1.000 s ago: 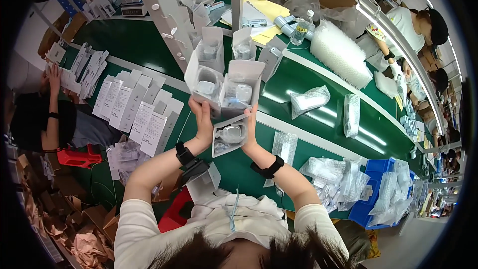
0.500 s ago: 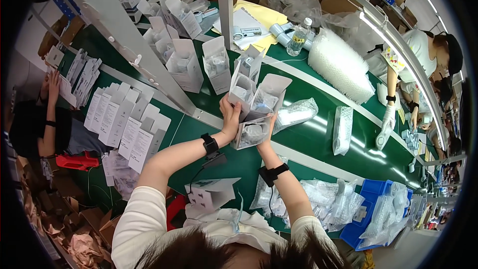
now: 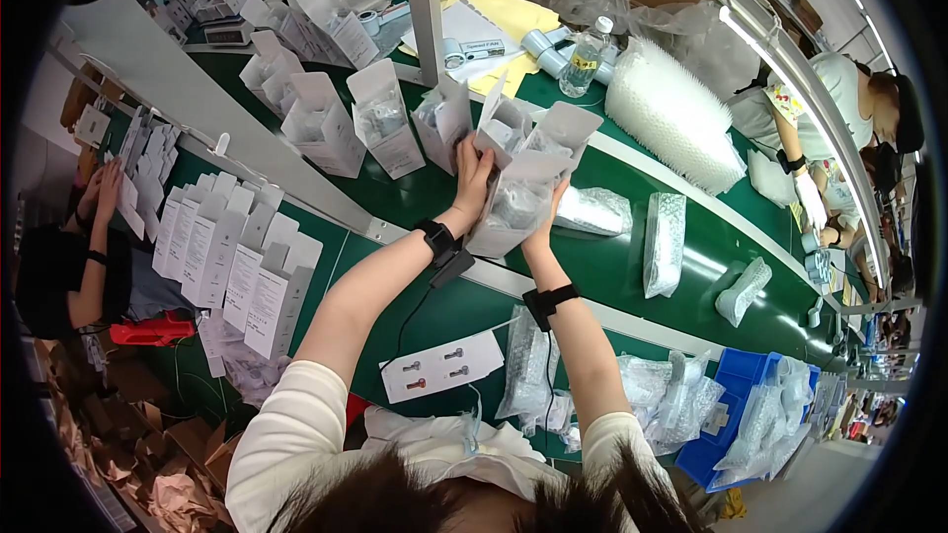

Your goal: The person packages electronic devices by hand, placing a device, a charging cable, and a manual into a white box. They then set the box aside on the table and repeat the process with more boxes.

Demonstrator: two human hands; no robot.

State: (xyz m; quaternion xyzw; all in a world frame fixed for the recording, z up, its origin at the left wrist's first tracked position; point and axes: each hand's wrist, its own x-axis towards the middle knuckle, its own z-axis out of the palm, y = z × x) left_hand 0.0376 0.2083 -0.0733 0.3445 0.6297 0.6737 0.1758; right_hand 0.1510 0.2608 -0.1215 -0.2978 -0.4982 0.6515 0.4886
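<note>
Between my two hands is a cluster of open white cardboard boxes (image 3: 502, 239), their flaps up and bubble-wrapped items inside. My left hand (image 3: 472, 186) presses against the left side of the cluster, fingers closed on it. At its right side my right hand (image 3: 543, 229) grips the nearest box, its fingers partly hidden. The cluster is over the green conveyor belt, and I cannot tell whether it rests there. Just left of it stands another open white box (image 3: 440, 128), followed by several more filled boxes (image 3: 390, 138) in a row.
Bubble-wrapped packages (image 3: 665, 247) lie along the belt to the right. A printed white card (image 3: 444, 367) lies before me, near a blue bin (image 3: 736, 405) of bubble-wrapped parts. Tall white boxes (image 3: 237, 266) stand at left. Beyond are a bottle (image 3: 585, 61), a bubble-wrap roll (image 3: 671, 118) and co-workers.
My hands and the box cluster have moved farther away. The printed card near me has gone from tilted to flat. Another wrapped package now lies on the belt, where a co-worker's gloved hand was.
</note>
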